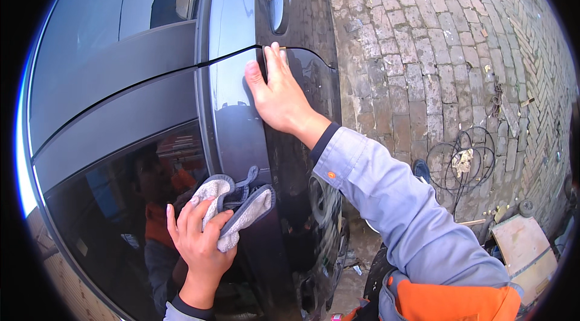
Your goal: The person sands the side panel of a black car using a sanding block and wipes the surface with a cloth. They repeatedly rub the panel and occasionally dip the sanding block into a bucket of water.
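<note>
My left hand grips a folded grey cleaning cloth with dark edging and a small loop. Hand and cloth are at the lower edge of the dark side window, by the sill of a dark, glossy car door. Higher up, my right hand lies on the door's side with its fingers stretched out and nothing held. Its fingertips reach the gap between two doors, just below a door handle on the adjoining door. The fingers of my left hand partly hide the cloth.
Brick paving runs along the car's right side. A coiled black cable or hose lies there with a pale crumpled scrap in it. A dark shoe shows past my right sleeve. Flat boards and small debris lie at the lower right.
</note>
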`<move>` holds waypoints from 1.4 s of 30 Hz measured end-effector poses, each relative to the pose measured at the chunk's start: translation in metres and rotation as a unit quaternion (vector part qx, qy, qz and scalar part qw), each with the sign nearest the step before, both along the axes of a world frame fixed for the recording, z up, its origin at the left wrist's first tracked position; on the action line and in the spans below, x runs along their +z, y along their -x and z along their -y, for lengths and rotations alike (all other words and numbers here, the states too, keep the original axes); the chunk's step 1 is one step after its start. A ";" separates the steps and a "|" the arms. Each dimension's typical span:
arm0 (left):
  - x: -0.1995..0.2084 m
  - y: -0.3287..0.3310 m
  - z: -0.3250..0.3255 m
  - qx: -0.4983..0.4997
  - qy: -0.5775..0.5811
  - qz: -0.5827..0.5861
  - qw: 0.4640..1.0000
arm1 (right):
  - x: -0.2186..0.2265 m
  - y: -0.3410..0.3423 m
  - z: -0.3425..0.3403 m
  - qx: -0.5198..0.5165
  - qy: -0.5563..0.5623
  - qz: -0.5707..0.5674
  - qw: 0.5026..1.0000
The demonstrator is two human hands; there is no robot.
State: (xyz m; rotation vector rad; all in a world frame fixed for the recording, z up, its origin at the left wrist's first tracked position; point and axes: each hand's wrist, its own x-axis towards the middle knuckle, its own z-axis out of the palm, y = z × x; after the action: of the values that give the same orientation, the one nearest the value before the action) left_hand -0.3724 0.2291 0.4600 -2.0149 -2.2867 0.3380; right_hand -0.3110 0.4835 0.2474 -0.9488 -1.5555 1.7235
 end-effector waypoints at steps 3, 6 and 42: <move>-0.001 -0.001 0.000 0.002 -0.003 -0.001 1.000 | 0.005 -0.002 -0.003 0.017 -0.030 -0.004 0.999; -0.001 -0.001 -0.002 0.001 -0.004 0.002 1.000 | 0.008 -0.001 -0.004 -0.015 0.001 0.119 0.993; -0.006 -0.001 -0.001 0.003 -0.017 -0.009 1.000 | -0.008 0.009 0.016 -0.004 -0.115 0.008 0.993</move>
State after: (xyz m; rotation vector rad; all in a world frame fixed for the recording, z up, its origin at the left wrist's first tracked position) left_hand -0.3710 0.2297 0.4537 -1.9812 -2.2721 0.3158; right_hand -0.3198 0.4680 0.2390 -0.8515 -1.7143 1.4953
